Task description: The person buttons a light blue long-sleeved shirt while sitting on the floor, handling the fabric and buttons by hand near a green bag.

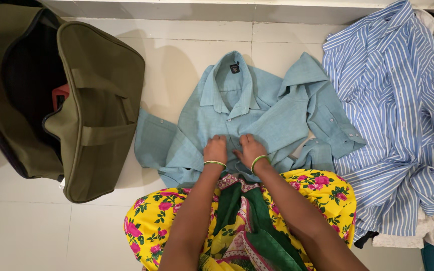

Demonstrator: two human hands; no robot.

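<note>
A light teal button-up shirt (247, 108) lies spread on the pale tiled floor, collar pointing away from me, sleeves folded out to both sides. My left hand (215, 149) and my right hand (250, 149) rest side by side on the shirt's front placket near its lower part, fingers curled and pinching the fabric at the button line. Each wrist wears a green bangle. My lap, covered by a yellow floral garment with a green scarf (242, 221), touches the shirt's lower edge.
An open olive green duffel bag (96, 110) sits on the floor at the left, something red inside it. A crumpled blue and white striped shirt (393, 115) lies at the right over a white cloth (430, 226). A wall base runs along the top.
</note>
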